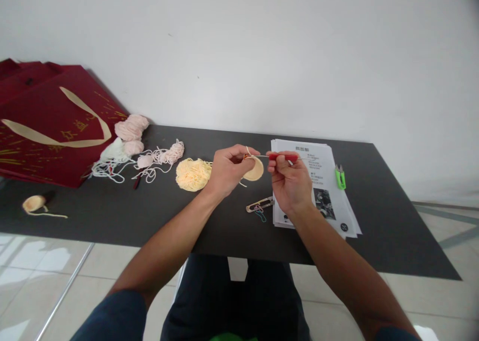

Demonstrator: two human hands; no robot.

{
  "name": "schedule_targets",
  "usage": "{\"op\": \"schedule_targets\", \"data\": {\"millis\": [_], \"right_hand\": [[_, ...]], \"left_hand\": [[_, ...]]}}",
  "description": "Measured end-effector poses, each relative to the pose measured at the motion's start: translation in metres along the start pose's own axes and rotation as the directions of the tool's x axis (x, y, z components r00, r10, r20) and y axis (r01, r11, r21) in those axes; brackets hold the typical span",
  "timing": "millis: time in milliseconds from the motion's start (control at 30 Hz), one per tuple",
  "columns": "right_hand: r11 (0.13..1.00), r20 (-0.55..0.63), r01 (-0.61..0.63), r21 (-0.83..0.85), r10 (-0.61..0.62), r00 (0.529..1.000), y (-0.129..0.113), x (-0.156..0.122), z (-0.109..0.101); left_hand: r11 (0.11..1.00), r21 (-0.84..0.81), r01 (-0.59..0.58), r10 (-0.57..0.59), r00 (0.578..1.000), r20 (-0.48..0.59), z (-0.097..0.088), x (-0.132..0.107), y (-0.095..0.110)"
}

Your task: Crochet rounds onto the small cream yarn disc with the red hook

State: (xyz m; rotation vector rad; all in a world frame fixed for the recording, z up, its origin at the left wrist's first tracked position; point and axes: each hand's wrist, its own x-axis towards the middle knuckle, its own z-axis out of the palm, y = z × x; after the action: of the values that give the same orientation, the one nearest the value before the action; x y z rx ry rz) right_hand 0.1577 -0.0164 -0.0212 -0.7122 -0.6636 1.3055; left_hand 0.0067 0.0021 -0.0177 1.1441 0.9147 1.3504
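Observation:
My left hand [227, 170] is closed around the edge of a small, round, cream-coloured crochet piece [255, 171], with a yarn end showing above the fingers. My right hand [294, 187] grips the red handle of a crochet hook [283, 157]. Its thin metal shaft points left to the top edge of the piece, but the tip is hidden at my left fingers. Close to my left wrist a ball of pale yellow yarn [192, 174] lies on the table. Papers with printed text [324, 156] are under and beyond my right hand.
Green thread snips [340, 177] lie on the papers. Another pair of snips [259, 205] and a teal stitch marker [261, 216] sit nearer me. Pink yarn [130, 128], white yarn [112, 151], a dark red bag [56, 126] and another cream crochet piece [34, 203] are leftward.

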Motion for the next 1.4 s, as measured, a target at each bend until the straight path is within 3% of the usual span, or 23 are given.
{"op": "schedule_targets", "data": {"millis": [200, 533, 700, 833, 967, 1133, 1400], "right_hand": [[0.998, -0.045, -0.036, 0.045, 0.038, 0.998, 0.007, -0.005, 0.007], [0.997, -0.054, -0.058, 0.048, 0.061, 0.997, 0.005, -0.008, 0.009], [0.992, -0.061, -0.089, 0.091, 0.095, 0.994, 0.004, -0.007, 0.011], [0.992, -0.053, -0.081, 0.097, 0.086, 0.995, 0.007, -0.009, 0.010], [0.999, 0.005, -0.016, 0.036, 0.016, 1.000, 0.008, -0.013, 0.011], [0.981, 0.054, 0.154, -0.116, -0.148, 0.987, 0.007, -0.018, 0.013], [0.794, 0.101, 0.399, -0.460, -0.399, 0.911, 0.010, -0.027, 0.012]], "left_hand": [[0.992, 0.083, -0.096, 0.100, 0.994, -0.044, -0.002, -0.001, -0.004], [0.973, 0.095, -0.212, 0.216, 0.976, -0.030, -0.009, 0.004, -0.004], [0.981, 0.051, -0.189, 0.189, 0.982, 0.019, -0.009, 0.005, -0.005], [0.990, 0.034, -0.140, 0.142, 0.988, -0.061, -0.005, 0.004, -0.004], [0.998, 0.004, -0.060, 0.060, 0.993, -0.097, -0.002, 0.004, -0.002], [0.995, -0.099, 0.023, -0.031, 0.996, -0.085, -0.001, 0.002, 0.001], [0.934, -0.331, 0.132, -0.165, 0.983, -0.075, 0.005, 0.000, 0.004]]}}
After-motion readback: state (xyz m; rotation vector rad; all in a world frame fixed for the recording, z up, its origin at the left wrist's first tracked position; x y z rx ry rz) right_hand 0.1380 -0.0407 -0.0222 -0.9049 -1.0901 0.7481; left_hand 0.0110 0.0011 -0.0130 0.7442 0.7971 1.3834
